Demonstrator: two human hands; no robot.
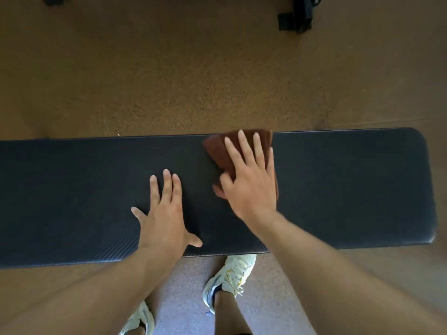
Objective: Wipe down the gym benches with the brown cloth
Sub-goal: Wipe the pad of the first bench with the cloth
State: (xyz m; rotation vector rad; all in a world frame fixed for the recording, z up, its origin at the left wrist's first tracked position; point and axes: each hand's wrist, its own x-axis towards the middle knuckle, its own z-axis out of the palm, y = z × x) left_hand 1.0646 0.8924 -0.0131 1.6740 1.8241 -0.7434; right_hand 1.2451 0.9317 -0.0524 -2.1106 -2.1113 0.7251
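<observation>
A long black padded gym bench (350, 189) runs left to right across the view. The brown cloth (219, 151) lies folded on its far half, right of the middle, its far edge at the bench's far edge. My right hand (249, 180) presses flat on top of the cloth with fingers spread, covering most of it. My left hand (164, 213) rests flat and open on the bare bench pad just left of the cloth, fingers apart, holding nothing.
Speckled brown rubber floor (169, 81) surrounds the bench. Black equipment feet stand at the far right (297, 18) and far left (52, 0). My white trainers (232, 274) stand on the floor at the bench's near side.
</observation>
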